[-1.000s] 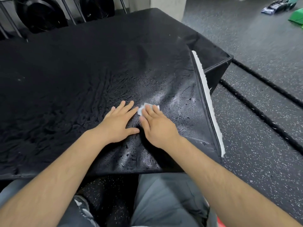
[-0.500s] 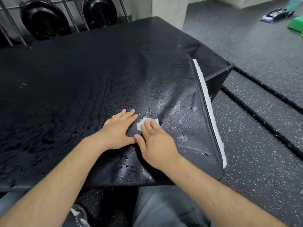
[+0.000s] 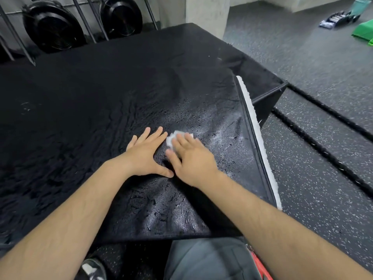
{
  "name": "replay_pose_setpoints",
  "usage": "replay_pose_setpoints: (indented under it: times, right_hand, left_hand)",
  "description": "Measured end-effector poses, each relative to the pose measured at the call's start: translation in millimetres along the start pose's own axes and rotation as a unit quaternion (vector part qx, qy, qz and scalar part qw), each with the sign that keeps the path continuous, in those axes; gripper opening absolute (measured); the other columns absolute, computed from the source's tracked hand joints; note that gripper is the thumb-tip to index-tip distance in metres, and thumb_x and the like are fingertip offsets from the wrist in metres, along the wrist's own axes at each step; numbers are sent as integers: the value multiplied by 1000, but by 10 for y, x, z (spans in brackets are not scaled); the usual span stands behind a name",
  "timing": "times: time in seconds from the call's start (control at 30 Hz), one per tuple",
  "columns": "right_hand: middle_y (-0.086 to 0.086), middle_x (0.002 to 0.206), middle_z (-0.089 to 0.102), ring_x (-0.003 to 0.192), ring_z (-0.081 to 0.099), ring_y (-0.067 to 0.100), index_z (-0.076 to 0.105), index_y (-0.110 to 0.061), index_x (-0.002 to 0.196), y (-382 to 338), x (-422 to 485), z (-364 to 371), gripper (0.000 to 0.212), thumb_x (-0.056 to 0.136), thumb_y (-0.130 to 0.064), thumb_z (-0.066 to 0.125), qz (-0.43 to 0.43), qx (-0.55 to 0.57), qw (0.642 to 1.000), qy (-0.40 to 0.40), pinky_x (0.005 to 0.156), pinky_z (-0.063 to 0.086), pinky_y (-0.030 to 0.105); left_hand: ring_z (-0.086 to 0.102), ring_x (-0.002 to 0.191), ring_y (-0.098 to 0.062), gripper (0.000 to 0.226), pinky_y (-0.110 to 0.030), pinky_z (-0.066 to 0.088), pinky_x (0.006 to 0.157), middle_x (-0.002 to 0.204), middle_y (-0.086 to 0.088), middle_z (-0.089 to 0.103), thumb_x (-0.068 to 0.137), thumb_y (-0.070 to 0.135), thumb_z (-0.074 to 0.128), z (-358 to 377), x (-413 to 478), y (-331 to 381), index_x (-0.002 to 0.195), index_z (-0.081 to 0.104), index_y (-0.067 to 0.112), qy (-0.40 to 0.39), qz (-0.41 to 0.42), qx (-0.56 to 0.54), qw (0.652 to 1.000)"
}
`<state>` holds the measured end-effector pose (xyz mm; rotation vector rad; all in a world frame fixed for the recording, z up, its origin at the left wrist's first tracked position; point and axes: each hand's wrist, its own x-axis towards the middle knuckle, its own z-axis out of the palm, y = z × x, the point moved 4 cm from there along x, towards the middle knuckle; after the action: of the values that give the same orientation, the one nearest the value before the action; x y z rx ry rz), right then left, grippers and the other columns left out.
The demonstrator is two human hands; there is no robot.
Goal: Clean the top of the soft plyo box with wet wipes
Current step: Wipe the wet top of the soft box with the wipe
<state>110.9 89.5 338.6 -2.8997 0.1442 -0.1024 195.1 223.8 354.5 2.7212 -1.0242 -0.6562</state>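
Black vinyl top: the soft plyo box [image 3: 101,118] fills most of the view. Its cover is wrinkled all over. It glistens with wet streaks and droplets toward the near right corner and looks duller toward the left and far edges.
Wet wipe: a small, crumpled white wet wipe [image 3: 171,139] lies on the top in the wet patch, inward of the right edge. It is pinned under the right fingertips, and only its far and left parts show.
Right hand: the right hand [image 3: 192,158] lies flat, with fingers straight and close together, pressing the wipe onto the cover.
Left hand: the left hand [image 3: 146,153] lies flat on the cover just left of the wipe, with fingers straight and slightly spread. Its thumb reaches toward the right hand; whether they touch I cannot tell.
Right edge: a white fuzzy strip [image 3: 256,134] runs along it beside a black seam. Past the strip a lower black section juts out at the far right corner.
Floor: dark grey rubber floor [image 3: 323,209] flecked with white, with two thick black ropes [image 3: 314,142] lying across it to the right of the box.
Beyond the far edge: two black weight plates [image 3: 54,29] sit behind slanted metal bars, and a concrete pillar [image 3: 205,11] stands further right.
Far right of the room: a green object [image 3: 363,33] and a dark case [image 3: 339,18] lie on the floor, well apart from the box.
Below the near edge: grey trousers [image 3: 201,259] and a shoe [image 3: 92,267].
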Motion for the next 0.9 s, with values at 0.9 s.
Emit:
replay_pose_setpoints:
  times: [0.9]
  right_hand:
    - [20, 129, 64, 129, 43, 31, 64, 4, 125, -127, 32, -125, 58, 103, -34, 26, -27, -5, 999, 41, 108, 44, 47]
  left_hand:
    - [6, 152, -20, 95, -42, 13, 122, 165, 16, 4, 78, 76, 58, -259, 45, 92, 156, 15, 44, -2, 12, 93, 996]
